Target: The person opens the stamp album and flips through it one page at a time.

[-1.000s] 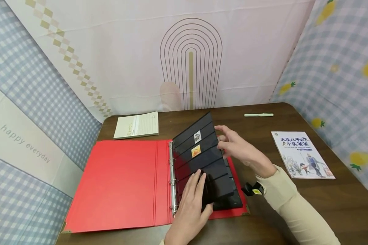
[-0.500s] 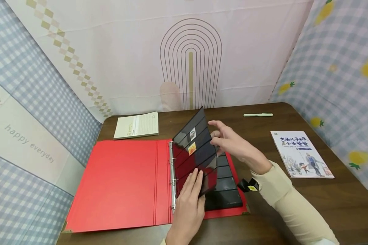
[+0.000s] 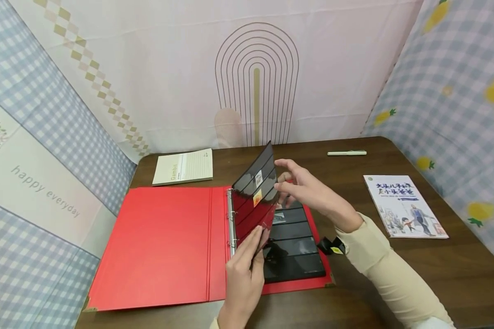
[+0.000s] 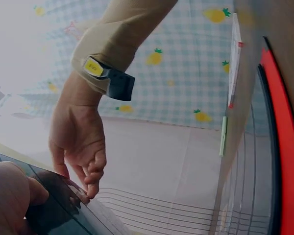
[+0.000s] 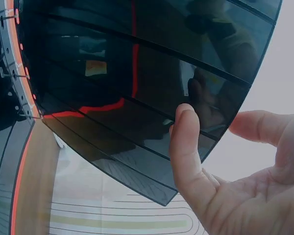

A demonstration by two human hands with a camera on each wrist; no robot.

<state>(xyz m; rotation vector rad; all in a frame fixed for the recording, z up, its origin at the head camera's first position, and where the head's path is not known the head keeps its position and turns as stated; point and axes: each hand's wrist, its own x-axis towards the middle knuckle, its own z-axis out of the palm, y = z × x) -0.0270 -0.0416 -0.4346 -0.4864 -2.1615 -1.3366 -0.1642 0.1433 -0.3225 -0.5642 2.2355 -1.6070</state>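
- The black stamp page [image 3: 255,192] stands raised on edge over the open red binder [image 3: 156,246], hinged on the metal rings [image 3: 230,224] at the spine; 2 small stamps sit in its upper strips.
- The left hand [image 3: 243,269] pinches the page's lower edge at about 6 o'clock of the sheet, fingers curled around it.
- The right hand [image 3: 308,192] sits at the page's 3 o'clock edge, fingers relaxed and spread, the thumb lying against the glossy face in the right wrist view (not really gripping, more steadying).
- The sheet looks thin, light and fairly stiff, but it bows a little; its shiny surface is probably slippery and marks easily, so the free outer edge seems the safest place to hold, away from the punched holes.
- More black pages [image 3: 294,246] lie flat beneath.
- On the tabletop: a notepad [image 3: 184,167] at 11 o'clock, a pen [image 3: 347,153] at 1 o'clock, a booklet [image 3: 404,205] at 3 o'clock.
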